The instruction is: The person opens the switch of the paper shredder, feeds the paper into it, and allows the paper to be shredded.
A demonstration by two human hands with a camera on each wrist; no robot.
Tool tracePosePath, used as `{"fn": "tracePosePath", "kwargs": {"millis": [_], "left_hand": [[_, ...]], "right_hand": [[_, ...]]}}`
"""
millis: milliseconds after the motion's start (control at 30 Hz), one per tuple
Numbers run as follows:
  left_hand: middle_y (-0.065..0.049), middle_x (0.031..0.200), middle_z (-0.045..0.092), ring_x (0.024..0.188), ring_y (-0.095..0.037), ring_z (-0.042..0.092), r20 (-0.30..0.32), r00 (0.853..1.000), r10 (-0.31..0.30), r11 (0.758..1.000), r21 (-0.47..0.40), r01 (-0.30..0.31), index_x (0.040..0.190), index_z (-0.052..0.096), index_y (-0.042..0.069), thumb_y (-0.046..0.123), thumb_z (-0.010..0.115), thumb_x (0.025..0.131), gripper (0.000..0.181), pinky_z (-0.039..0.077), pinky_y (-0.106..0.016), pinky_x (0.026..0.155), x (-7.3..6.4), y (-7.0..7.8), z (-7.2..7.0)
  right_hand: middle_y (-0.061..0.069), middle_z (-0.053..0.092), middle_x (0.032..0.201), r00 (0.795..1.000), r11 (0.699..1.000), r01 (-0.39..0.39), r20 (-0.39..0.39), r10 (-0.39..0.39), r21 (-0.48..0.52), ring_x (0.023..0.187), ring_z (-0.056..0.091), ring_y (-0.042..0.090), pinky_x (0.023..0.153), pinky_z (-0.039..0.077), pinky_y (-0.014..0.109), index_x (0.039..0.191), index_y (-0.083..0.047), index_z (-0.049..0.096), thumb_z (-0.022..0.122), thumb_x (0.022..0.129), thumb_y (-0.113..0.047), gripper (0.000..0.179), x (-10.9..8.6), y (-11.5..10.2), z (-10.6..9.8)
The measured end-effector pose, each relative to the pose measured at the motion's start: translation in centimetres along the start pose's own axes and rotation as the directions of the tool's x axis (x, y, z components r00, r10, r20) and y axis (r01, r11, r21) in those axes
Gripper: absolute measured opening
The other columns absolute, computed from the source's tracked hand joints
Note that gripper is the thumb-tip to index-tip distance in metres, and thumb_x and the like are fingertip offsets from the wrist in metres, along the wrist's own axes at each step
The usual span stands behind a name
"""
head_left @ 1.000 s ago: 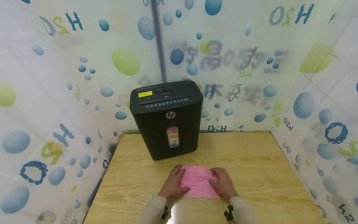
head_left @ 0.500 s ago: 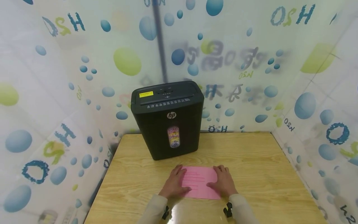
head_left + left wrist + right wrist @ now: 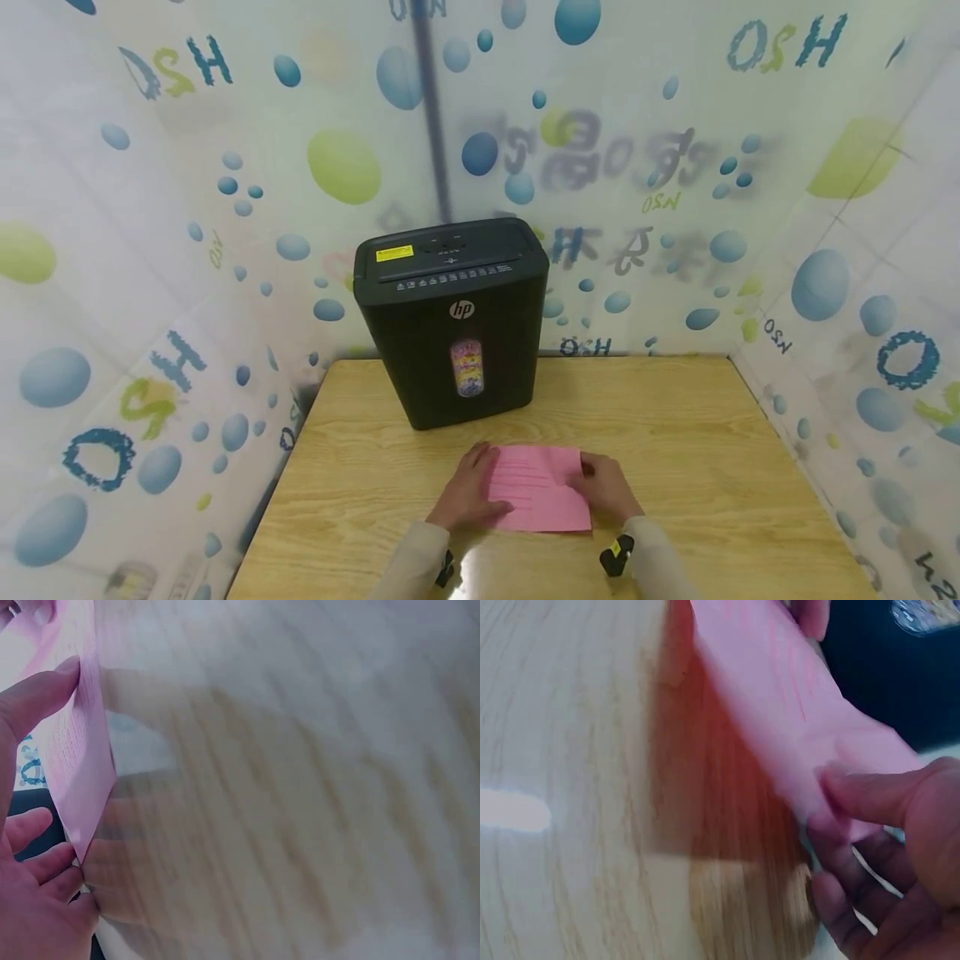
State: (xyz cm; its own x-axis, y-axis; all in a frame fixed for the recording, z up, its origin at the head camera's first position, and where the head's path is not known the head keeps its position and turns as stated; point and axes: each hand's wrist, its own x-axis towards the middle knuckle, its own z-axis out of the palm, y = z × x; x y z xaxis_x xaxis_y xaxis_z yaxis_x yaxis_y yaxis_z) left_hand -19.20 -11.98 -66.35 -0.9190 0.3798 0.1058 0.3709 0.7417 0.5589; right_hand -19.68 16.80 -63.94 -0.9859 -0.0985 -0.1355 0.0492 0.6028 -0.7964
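Note:
A pink sheet of paper with darker printed lines [image 3: 528,492] lies in front of the black HP paper shredder [image 3: 461,358]. My left hand [image 3: 463,493] rests along the paper's left side, thumb on its face and the other fingers loosely straight near the upper corner. In the left wrist view that hand's thumb [image 3: 45,691] touches the sheet. My right hand [image 3: 607,485] pinches the right edge between thumb and fingers, as the right wrist view shows with the paper [image 3: 780,697] raised there over a reddish shadow. Its remaining fingers are partly curled.
The shredder stands behind the paper, a yellow label and slot on its top and a small window with coloured scraps in front. Beneath everything is a wood-grain table [image 3: 660,433]. Patterned curtains [image 3: 637,192] enclose its back and sides.
My right hand has gone from lying over the paper's right side to pinching its right edge, and that edge has lifted slightly. My left hand stays nearly in place.

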Motion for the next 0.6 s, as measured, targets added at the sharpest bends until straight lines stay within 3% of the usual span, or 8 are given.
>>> {"fn": "tracePosePath", "kwargs": {"millis": [133, 333, 400, 467, 600], "left_hand": [[-0.022, 0.162, 0.035, 0.147, -0.041, 0.040, -0.008, 0.999, -0.039, 0.996, -0.075, 0.038, 0.157, 0.036, 0.004, 0.039, 0.093, 0.068, 0.111, 0.041, -0.057, 0.115, 0.3, 0.0, -0.2], [-0.014, 0.160, 0.040, 0.146, -0.034, 0.043, -0.047, 0.990, -0.135, 0.971, -0.207, 0.123, 0.162, 0.026, 0.010, 0.034, 0.093, 0.068, 0.118, 0.038, -0.052, 0.119, 0.9, -0.4, -0.9], [-0.012, 0.159, 0.044, 0.144, -0.032, 0.045, -0.066, 0.985, -0.157, 0.949, -0.286, 0.132, 0.163, 0.026, 0.013, 0.026, 0.092, 0.068, 0.116, 0.039, -0.051, 0.119, 1.1, -0.6, -1.2], [-0.011, 0.154, 0.050, 0.138, -0.030, 0.052, -0.070, 0.981, -0.180, 0.913, -0.384, 0.140, 0.161, 0.030, 0.014, 0.017, 0.090, 0.071, 0.108, 0.044, -0.050, 0.115, 1.2, -0.7, -1.6], [-0.015, 0.127, 0.068, 0.112, -0.024, 0.066, -0.081, 0.975, -0.207, 0.866, -0.479, 0.144, 0.145, 0.054, 0.007, 0.010, 0.085, 0.079, 0.073, 0.057, -0.038, 0.096, 1.2, -0.8, -2.4]], "right_hand": [[0.015, 0.075, 0.116, 0.999, 0.998, 0.039, -0.019, -0.038, 0.050, 0.106, 0.071, 0.028, 0.092, 0.059, 0.047, 0.120, -0.003, 0.074, 0.079, 0.089, -0.012, 0.033, -0.2, 0.3, -0.5], [0.003, 0.077, 0.101, 0.996, 0.992, 0.086, -0.031, -0.083, 0.091, 0.092, 0.068, 0.012, 0.081, 0.057, 0.027, 0.100, -0.014, 0.079, 0.081, 0.087, -0.014, 0.013, -0.1, 0.8, -0.7], [0.001, 0.077, 0.099, 0.995, 0.989, 0.101, -0.029, -0.098, 0.106, 0.088, 0.065, 0.010, 0.077, 0.054, 0.023, 0.096, -0.016, 0.079, 0.081, 0.086, -0.013, 0.010, -0.1, 0.8, -0.8], [0.000, 0.076, 0.097, 0.994, 0.987, 0.108, -0.023, -0.106, 0.119, 0.086, 0.062, 0.009, 0.075, 0.051, 0.022, 0.093, -0.017, 0.079, 0.081, 0.086, -0.012, 0.008, -0.1, 0.7, -0.9], [0.000, 0.075, 0.095, 0.992, 0.987, 0.126, -0.023, -0.124, 0.102, 0.083, 0.060, 0.009, 0.073, 0.050, 0.022, 0.093, -0.017, 0.079, 0.080, 0.088, -0.014, 0.006, 0.0, 0.5, -1.1]]}}
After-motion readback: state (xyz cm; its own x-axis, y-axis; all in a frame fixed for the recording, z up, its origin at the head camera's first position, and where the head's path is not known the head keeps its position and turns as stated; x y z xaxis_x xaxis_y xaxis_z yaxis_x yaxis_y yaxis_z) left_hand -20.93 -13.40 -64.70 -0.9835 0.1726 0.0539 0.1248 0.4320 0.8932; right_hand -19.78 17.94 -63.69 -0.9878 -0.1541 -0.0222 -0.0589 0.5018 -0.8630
